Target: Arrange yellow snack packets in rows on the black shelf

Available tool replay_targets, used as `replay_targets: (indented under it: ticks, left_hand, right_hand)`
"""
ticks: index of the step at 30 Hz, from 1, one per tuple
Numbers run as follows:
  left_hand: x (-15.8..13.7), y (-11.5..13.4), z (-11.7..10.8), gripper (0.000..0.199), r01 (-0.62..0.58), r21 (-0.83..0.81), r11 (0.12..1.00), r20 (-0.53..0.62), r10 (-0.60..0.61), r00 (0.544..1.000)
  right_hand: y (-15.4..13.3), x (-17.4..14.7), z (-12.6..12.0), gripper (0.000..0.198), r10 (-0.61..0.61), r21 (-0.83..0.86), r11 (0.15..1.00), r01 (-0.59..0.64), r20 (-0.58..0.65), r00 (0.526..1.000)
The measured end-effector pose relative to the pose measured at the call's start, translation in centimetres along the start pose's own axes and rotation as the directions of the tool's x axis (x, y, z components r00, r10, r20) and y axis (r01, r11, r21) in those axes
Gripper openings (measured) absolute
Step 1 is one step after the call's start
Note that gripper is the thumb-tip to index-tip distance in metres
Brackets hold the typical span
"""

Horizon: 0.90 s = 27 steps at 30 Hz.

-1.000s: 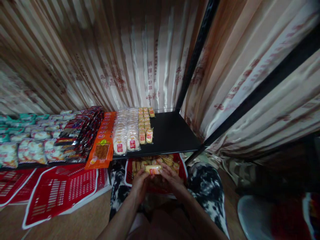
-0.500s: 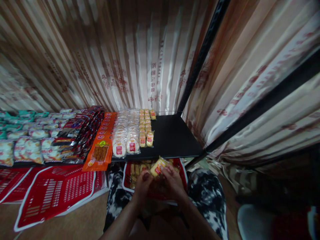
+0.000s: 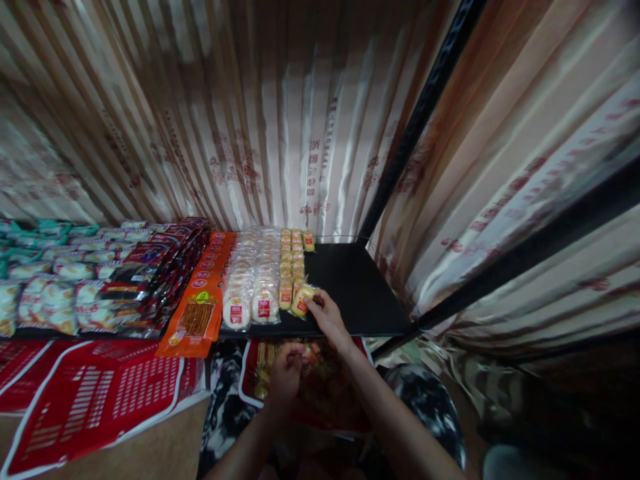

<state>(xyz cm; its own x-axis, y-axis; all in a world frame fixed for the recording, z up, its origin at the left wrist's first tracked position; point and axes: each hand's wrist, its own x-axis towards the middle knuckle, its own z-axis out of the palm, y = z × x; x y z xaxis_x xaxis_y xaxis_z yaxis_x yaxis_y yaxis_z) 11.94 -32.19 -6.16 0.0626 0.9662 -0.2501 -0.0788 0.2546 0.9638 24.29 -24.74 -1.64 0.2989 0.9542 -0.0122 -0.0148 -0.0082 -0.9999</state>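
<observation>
My right hand (image 3: pixel 327 319) pinches a small yellow snack packet (image 3: pixel 301 302) with a red label at the front end of the yellow rows. The packet is tilted and hides part of the packets behind it. Matching yellow snack packets (image 3: pixel 291 257) stand in narrow rows on the black shelf (image 3: pixel 357 287). Below the shelf edge, my left hand (image 3: pixel 285 373) hovers over a red basket (image 3: pixel 243 380) with a white rim. Its fingers are curled, and I cannot make out whether anything is in them. Wrapped snacks (image 3: pixel 267 353) lie in the basket.
Round white wrapped crackers (image 3: pixel 250 287) line up left of the yellow rows. Beyond them are orange packets (image 3: pixel 195 317), dark red packets (image 3: pixel 175 260) and white bags (image 3: pixel 47 303). Other red baskets (image 3: pixel 100 393) sit on the floor. A black post (image 3: pixel 415 133) and curtains (image 3: pixel 240 133) border the shelf.
My right hand has carried the yellow packet up and forward from above the basket to the front of the rows. My left hand has let go of it and stays low.
</observation>
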Motion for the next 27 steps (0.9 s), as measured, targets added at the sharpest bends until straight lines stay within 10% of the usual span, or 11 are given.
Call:
replay_targets:
  ticks: [18,27]
  left_hand:
    - [1.1,1.7,1.1,0.02,-0.048,0.073,0.996,0.045,0.045,0.998]
    - [1.3,3.4,1.8,0.016,-0.166,0.194,0.967,0.015,0.166,0.986]
  right_hand:
    - [0.6,0.2,-0.9,0.025,-0.007,0.077,0.997,-0.009,0.208,0.978]
    - [1.1,0.4,-3.1,0.034,0.029,0.13,0.991,-0.025,-0.035,0.999]
